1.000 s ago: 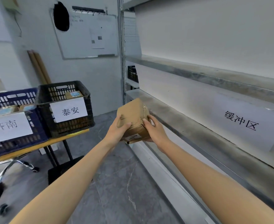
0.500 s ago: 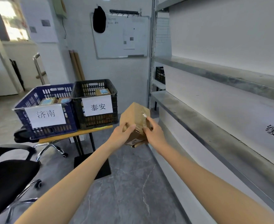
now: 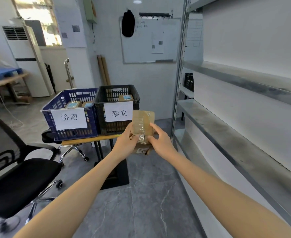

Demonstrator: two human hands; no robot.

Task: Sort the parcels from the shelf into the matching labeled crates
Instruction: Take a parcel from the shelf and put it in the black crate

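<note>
A black chair (image 3: pixel 12 169) sits nearest. Both the left hand (image 3: pixel 126 143) and right hand (image 3: pixel 160 140) have fingers clasping the box (image 3: pixel 143 124), now nearer the black crate (image 3: pixel 117 98) and blue crate (image 3: pixel 72 103) on the tabletop (image 3: pixel 89 140); the shelf (image 3: pixel 227 127) has swung right.

A single wide-angle camera worn on the person's head is looking forward and slightly down along both outstretched forearms, with the hands (image 3: pixel 144 141) sitting close at frame centre. It is facing the labelled blue plastic crate (image 3: pixel 72 115) and black plastic crate (image 3: pixel 117 107) on the worktop (image 3: pixel 89 139) nearby, with the grey metal shelf (image 3: pixel 244 134) running along the right edge.
</note>
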